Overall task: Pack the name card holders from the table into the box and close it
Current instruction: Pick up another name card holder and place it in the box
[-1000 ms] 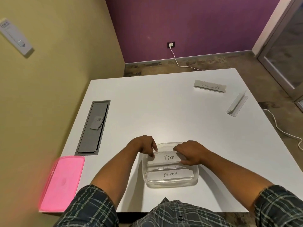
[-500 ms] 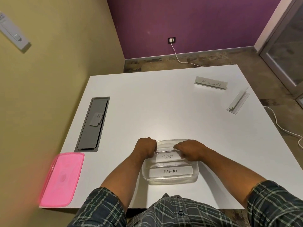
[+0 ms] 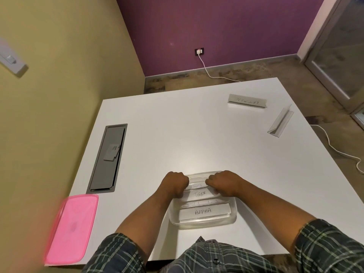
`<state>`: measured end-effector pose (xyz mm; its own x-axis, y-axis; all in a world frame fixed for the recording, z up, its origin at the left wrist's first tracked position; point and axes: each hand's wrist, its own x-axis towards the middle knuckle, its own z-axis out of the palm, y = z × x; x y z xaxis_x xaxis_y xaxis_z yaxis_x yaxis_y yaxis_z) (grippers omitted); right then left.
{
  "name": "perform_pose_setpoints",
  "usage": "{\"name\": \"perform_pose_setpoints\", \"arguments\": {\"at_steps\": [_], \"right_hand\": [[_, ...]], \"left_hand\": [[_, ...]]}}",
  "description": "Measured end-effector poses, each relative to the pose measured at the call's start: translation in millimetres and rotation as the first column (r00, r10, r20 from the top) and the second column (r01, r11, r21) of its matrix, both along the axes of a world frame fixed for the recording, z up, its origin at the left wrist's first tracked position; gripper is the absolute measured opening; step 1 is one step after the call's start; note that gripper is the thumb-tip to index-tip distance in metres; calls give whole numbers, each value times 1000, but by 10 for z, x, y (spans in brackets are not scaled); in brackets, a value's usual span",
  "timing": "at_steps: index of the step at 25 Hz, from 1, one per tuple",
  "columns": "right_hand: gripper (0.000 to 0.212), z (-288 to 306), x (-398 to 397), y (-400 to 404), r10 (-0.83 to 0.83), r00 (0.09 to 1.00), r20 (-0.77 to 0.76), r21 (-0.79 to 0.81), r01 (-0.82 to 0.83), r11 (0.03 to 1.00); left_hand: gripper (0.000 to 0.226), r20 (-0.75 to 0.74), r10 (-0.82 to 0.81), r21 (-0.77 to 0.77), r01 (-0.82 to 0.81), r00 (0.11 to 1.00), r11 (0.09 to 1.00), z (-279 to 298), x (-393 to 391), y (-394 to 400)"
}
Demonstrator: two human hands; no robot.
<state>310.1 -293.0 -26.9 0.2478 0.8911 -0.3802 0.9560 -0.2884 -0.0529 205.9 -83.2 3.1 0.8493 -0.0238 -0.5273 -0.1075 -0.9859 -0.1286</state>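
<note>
A clear plastic box (image 3: 232, 219) sits at the near edge of the white table. Inside it lie a card holder marked ALPHA (image 3: 203, 212) and, behind it, one marked TIGER (image 3: 200, 194). My left hand (image 3: 175, 184) and my right hand (image 3: 224, 182) grip the two ends of the TIGER holder inside the box, fingers curled down. Another holder with handwriting (image 3: 247, 101) stands at the far right of the table. A clear holder with no visible card (image 3: 280, 122) lies near the right edge. The pink lid (image 3: 71, 229) rests at the table's near left corner.
A grey cable hatch (image 3: 108, 158) is set into the table on the left, with a small card on it. The yellow wall runs close along the table's left side. A white cable (image 3: 334, 148) trails on the floor to the right.
Both hands have curled tighter and pushed the TIGER holder lower into the box toward its far wall. The view has shifted slightly.
</note>
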Motion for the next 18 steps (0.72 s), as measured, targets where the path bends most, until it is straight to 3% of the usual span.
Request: {"name": "perform_pose_setpoints", "arguments": {"at_steps": [4, 6, 9, 12, 14, 18], "right_hand": [[25, 60, -23, 36, 26, 1000, 8, -27, -26, 999], [27, 100, -23, -15, 6, 999, -47, 33, -4, 999], [32, 214, 26, -157, -102, 977, -190, 249, 148, 957], [27, 361, 234, -260, -261, 925, -276, 373, 353, 858], [23, 429, 477, -330, -393, 836, -383, 351, 525, 775], [17, 447, 1051, -550, -608, 509, -609, 208, 842, 497]], "left_hand": [[15, 0, -117, -26, 117, 993, 993, 107, 112, -20], [28, 61, -80, -90, 85, 995, 992, 143, 191, -32], [41, 152, 148, -283, -101, 977, 954, 204, 391, -69], [47, 140, 382, -465, -280, 913, 840, 320, 739, -97], [44, 70, 461, -545, -353, 885, 760, 409, 1033, -65], [40, 14, 505, -602, -396, 863, 694, 443, 1624, 33]]}}
